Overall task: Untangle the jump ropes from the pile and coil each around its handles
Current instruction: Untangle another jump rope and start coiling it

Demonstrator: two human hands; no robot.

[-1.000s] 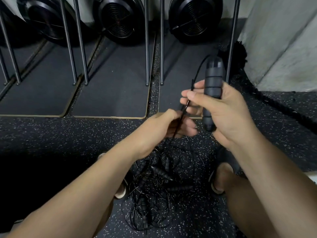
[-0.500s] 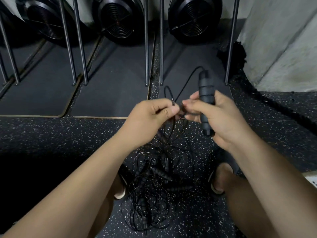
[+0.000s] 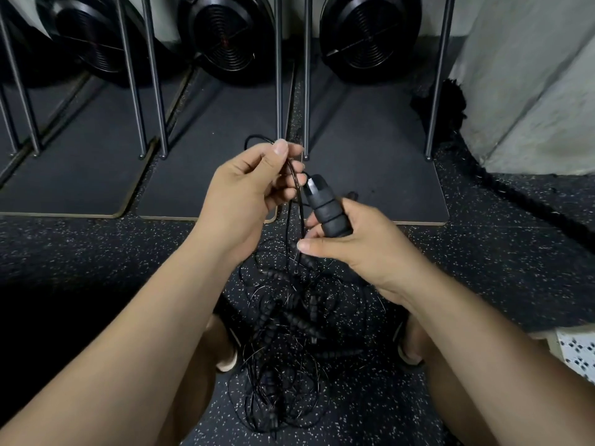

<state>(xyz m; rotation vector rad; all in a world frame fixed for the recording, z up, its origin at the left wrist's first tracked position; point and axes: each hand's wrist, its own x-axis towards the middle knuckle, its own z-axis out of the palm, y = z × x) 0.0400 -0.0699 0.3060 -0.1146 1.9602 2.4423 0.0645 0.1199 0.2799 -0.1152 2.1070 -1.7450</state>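
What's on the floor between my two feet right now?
The head view shows the tangled pile of black jump ropes lying on the speckled floor between the left foot and the right foot.

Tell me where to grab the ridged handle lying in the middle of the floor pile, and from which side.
Probably around its ribbed foam middle, coming straight down from above. The handle lies nearly flat and slanting in the pile. Its thick body looks exposed on top, so fingers can close across it, while both ends run into the tangle and would likely snag.
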